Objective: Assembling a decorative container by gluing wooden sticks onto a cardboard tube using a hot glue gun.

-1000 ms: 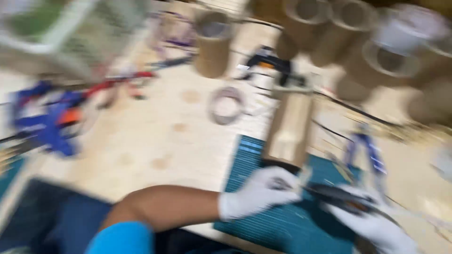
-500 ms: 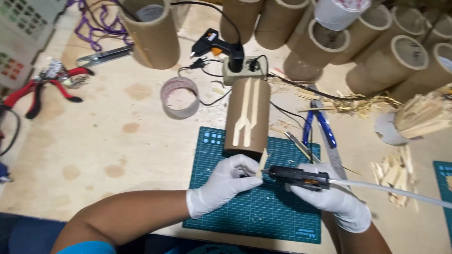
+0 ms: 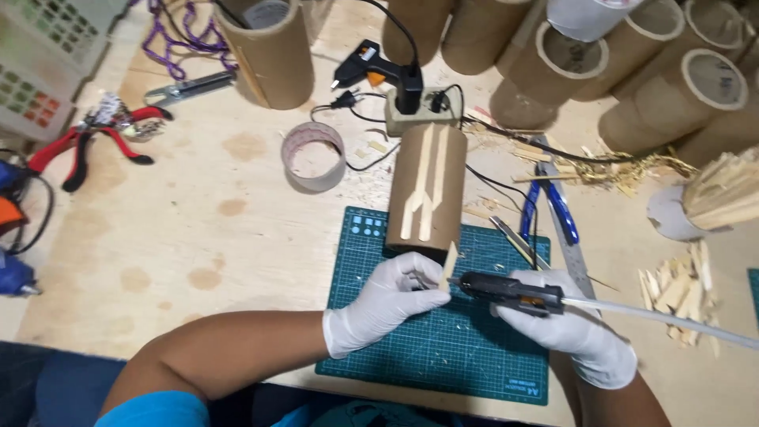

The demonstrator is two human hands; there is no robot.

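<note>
Both hands wear white gloves over a green cutting mat (image 3: 427, 356). My left hand (image 3: 387, 300) pinches a small flat wooden stick (image 3: 450, 262) upright. My right hand (image 3: 565, 324) grips a black glue gun (image 3: 510, 289) with a long white glue rod (image 3: 664, 320) trailing right; its nozzle touches the stick. Just beyond the hands lies a brown cardboard tube (image 3: 427, 190) on its side, with pale wooden strips stuck along its top.
A second black glue gun (image 3: 387, 71) and a power strip (image 3: 419, 115) sit behind the tube. Tape roll (image 3: 314, 156), red pliers (image 3: 87, 142), blue pliers (image 3: 549, 202), metal ruler (image 3: 571, 253), stick piles (image 3: 680, 285) and several upright cardboard tubes (image 3: 269, 47) surround the mat.
The view has steadied and drawn closer. The left hand now holds a wooden stick up against the glue gun's nozzle; the tube has stayed put.
</note>
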